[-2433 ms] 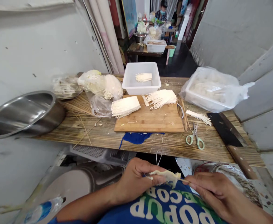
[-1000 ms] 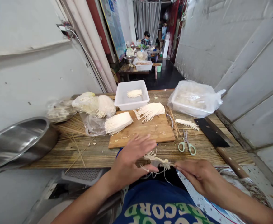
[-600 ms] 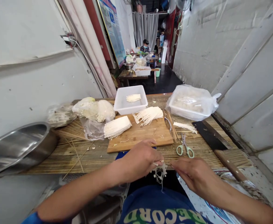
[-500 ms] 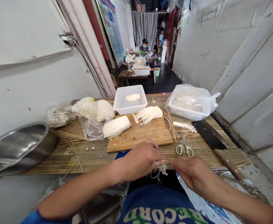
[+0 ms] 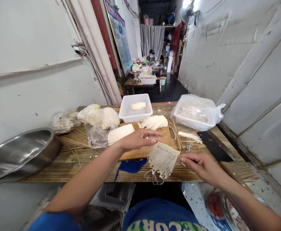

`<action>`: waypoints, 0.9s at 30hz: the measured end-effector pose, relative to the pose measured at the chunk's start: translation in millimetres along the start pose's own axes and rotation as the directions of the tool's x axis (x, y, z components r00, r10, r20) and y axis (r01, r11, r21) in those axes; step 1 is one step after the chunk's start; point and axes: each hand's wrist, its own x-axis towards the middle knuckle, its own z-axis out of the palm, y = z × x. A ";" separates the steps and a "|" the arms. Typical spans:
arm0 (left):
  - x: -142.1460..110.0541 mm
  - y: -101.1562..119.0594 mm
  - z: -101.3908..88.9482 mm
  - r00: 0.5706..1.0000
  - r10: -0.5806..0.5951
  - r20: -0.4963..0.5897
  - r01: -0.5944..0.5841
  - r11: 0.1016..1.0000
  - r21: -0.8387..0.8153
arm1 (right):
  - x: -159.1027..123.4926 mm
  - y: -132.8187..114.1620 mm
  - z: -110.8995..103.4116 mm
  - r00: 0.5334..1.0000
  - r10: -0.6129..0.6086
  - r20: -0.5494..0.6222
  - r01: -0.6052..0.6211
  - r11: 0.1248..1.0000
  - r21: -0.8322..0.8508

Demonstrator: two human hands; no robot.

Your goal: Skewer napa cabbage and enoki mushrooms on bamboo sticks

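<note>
My right hand (image 5: 199,164) pinches the end of a thin skewer that carries a fan of enoki mushrooms (image 5: 162,159), which hangs over the table's near edge. My left hand (image 5: 138,139) hovers open above the wooden cutting board (image 5: 135,152), fingers stretched out and pointing right, just left of the skewer's far tip. Nothing is in the left hand. Two loose enoki bundles (image 5: 119,132) lie on the board, the other enoki bundle (image 5: 154,122) further back.
A white tub (image 5: 136,109) with a few enoki stands behind the board. Bagged enoki (image 5: 99,117) and a steel bowl (image 5: 20,154) sit at the left. A bag-covered tray (image 5: 195,112), loose skewers (image 5: 175,130) and a cleaver (image 5: 216,146) lie at the right. A person sits far back.
Both hands rose from my lap to table height. The left hand let go of the enoki and opened; the mushrooms now hang spread out as a fan on the skewer.
</note>
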 end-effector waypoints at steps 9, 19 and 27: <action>11.0 -25.1 27.9 0.991 -0.117 -0.071 0.108 0.987 -0.120 | 21.0 7.3 -1.1 0.990 0.137 -0.035 -0.130 0.978 0.163; 15.0 -27.0 20.1 0.972 -0.150 -0.182 0.116 0.977 -0.181 | 53.2 0.8 4.8 0.992 0.059 -0.114 -0.046 0.992 0.121; 8.4 -56.9 -6.0 0.972 -0.008 -0.235 -0.115 0.855 -0.505 | 67.9 -31.0 -34.9 0.983 0.178 -0.042 -0.143 0.889 0.435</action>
